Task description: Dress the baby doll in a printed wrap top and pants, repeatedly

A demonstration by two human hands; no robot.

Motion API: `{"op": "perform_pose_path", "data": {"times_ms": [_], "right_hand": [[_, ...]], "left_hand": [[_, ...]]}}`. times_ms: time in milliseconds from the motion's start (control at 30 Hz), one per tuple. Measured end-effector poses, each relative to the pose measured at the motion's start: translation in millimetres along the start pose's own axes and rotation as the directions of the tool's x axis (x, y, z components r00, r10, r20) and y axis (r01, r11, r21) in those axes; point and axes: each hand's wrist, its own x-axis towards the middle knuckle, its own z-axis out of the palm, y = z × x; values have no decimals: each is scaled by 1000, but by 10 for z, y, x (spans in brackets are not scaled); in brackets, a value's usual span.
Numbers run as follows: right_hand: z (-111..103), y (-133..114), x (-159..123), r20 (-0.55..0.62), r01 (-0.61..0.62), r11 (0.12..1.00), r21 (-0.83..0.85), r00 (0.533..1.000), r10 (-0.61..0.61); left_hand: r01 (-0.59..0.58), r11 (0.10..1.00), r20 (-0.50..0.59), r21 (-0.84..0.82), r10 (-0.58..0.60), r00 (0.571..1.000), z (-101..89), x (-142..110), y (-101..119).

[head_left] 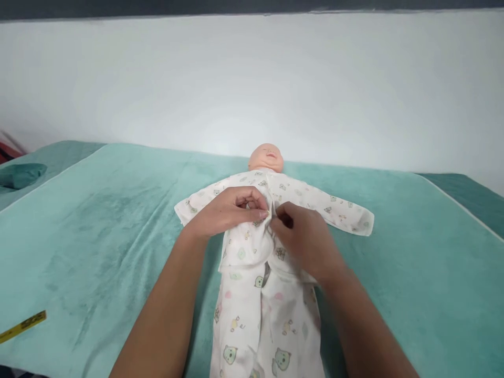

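Observation:
A baby doll (266, 157) lies on its back, dressed in a white shirt (241, 247) and white trousers (236, 315) printed with small animals. My left hand (236, 210) pinches the shirt's front edge at the chest between thumb and fingers. Just right of it, my right hand (301, 231) is closed with its fingertips at the opposite front edge of the shirt. Below my hands the two front edges part slightly near the waist. Both shirt sleeves stretch out sideways. Whatever small fastening lies between my fingertips is too small to make out.
A teal cloth (118, 252) covers the surface under the doll. A white wall (252, 79) rises behind it. At the lower left lies a yellow strip with dark print (23, 326). A dark green bundle (21, 176) and something red (8, 152) are at the far left.

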Motion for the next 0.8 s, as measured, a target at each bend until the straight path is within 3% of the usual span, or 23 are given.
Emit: {"op": "perform_pose_path", "data": {"times_ms": [100,200,300,633,800], "right_hand": [[-89,116,57,123,-96,892,441,991,46],[-100,174,79,161,-119,724,679,987,12],[-62,173,76,162,-111,678,727,987,-12],[-45,179,87,167,-97,681,726,985,-37],[-62,225,103,241,-128,652,747,967,-86]], "left_hand": [[7,1000,-16,18,-7,1000,27,8,16],[1,1000,-32,9,-1,1000,67,10,37],[-2,1000,-36,5,2,999,96,10,52],[-4,1000,-61,-22,2,998,119,19,45],[6,1000,-74,12,-5,997,140,23,45]]}}
